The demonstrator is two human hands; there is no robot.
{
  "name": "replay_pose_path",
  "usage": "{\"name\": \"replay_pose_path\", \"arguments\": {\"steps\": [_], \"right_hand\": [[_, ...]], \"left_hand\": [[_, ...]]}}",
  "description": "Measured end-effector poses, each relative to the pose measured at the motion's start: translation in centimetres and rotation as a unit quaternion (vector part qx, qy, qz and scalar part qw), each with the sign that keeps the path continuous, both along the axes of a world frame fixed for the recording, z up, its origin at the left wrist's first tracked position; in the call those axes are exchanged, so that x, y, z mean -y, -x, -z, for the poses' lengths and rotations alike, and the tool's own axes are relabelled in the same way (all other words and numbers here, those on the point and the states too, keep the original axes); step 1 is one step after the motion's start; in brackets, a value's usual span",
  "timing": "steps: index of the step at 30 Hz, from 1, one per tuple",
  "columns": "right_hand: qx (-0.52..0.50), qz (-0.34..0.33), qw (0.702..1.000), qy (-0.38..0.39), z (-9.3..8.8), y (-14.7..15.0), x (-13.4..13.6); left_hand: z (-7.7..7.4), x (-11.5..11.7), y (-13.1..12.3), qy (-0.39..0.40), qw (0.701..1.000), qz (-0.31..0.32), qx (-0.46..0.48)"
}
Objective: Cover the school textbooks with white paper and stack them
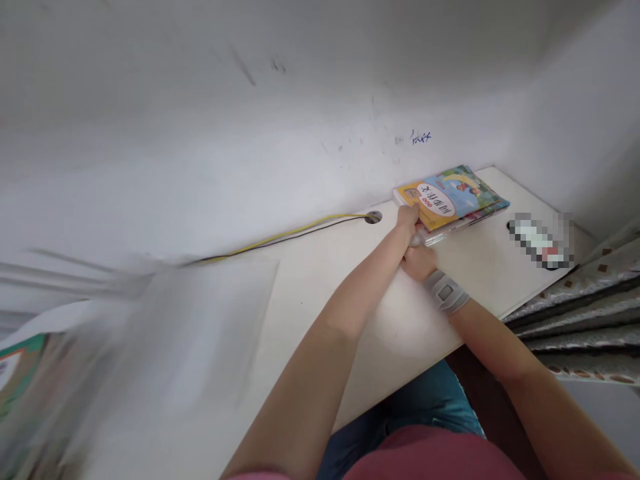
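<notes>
Books (457,193) are being kept in one pile on the desk (310,287), beside the wall (320,120), in the head view. Their near left corner is being gripped by the left hand (409,216), while the right hand (419,261) is being held curled just beside it; whether anything is being gripped there cannot be told. Piling seems done, though edges are being left uneven, with a lower book (501,206) sticking out. Work at the corner is seemingly being left unfinished.

Books (463,195) on desk (300,313), apparently phone (540,245) right
</notes>
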State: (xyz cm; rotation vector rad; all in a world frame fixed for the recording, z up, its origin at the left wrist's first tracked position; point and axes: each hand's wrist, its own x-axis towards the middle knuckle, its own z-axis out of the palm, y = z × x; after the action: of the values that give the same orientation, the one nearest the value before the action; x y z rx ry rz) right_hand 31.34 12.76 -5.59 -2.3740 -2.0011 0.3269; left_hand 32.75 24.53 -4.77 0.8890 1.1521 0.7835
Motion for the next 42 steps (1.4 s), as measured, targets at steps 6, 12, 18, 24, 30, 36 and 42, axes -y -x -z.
{"name": "replay_pose_path", "arguments": {"steps": [6,12,18,24,30,36,42], "right_hand": [[0.006,-0.008,1.000,-0.030,0.0,-0.3,0.1],[0.019,-0.023,0.999,-0.037,0.6,-0.8,0.0],[0.043,-0.024,0.998,-0.038,1.4,-1.1,-0.1],[0.064,-0.046,0.997,-0.025,1.4,-2.0,0.1],[0.080,-0.055,0.995,-0.015,1.4,-2.6,-0.1],[0.096,-0.040,0.994,-0.016,1.0,-2.5,0.2],[0.114,-0.026,0.993,-0.016,0.6,-2.2,0.4]], "left_hand": [[-1.1,1.4,2.7,-0.106,0.994,0.015,-0.023],[-2.4,4.9,13.4,-0.261,0.958,0.062,-0.104],[-1.8,11.2,27.6,-0.444,0.733,0.150,-0.494],[0.0,16.4,36.2,-0.243,0.628,0.070,-0.736],[0.1,17.8,38.9,-0.211,0.671,0.082,-0.707],[-0.4,17.9,38.5,-0.216,0.688,0.071,-0.690],[-1.0,17.9,38.2,-0.217,0.703,0.097,-0.671]]}}
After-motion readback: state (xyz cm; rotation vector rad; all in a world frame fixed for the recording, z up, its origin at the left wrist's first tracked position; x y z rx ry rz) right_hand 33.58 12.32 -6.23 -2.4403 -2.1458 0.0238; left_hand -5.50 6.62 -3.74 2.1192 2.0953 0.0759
